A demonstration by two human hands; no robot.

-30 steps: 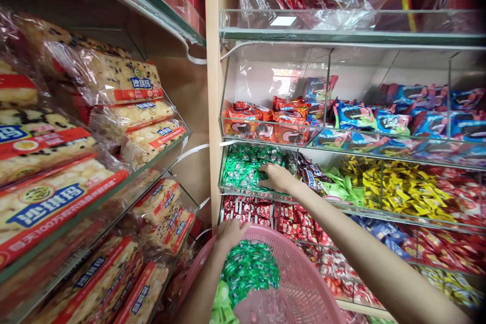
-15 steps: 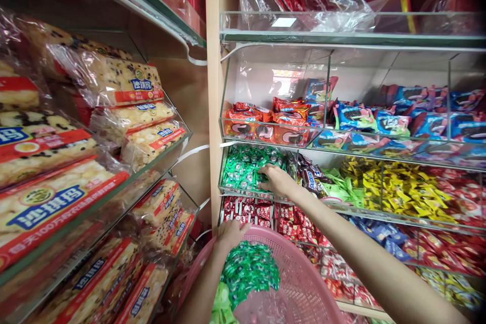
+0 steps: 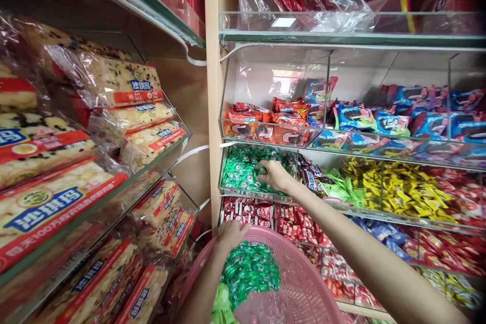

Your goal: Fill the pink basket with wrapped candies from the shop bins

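My right hand [image 3: 274,174] reaches into a clear shelf bin [image 3: 243,193] of green-wrapped candies [image 3: 241,168]. Its fingers are curled down onto the candies at the bin's right side, with green wrappers at the fingertips. Lower down, my left hand [image 3: 230,236] is closed over the far rim of a pink plastic basket [image 3: 309,268]. Inside the basket lies a heap of the same green candies [image 3: 252,268], and light-green packets [image 3: 221,306] show beside my left forearm. The palm side of both hands is hidden.
Packaged puffed-grain cakes [image 3: 140,83] fill slanted glass shelves at left. A wooden post [image 3: 213,86] separates the two shelf units. Right of my right hand are Snickers bars [image 3: 312,178] and yellow-wrapped candies [image 3: 406,182]. A glass shelf [image 3: 341,39] runs overhead.
My right hand has shifted slightly left and its fingers have curled further into the green candies. My left hand and the basket have stayed in place.
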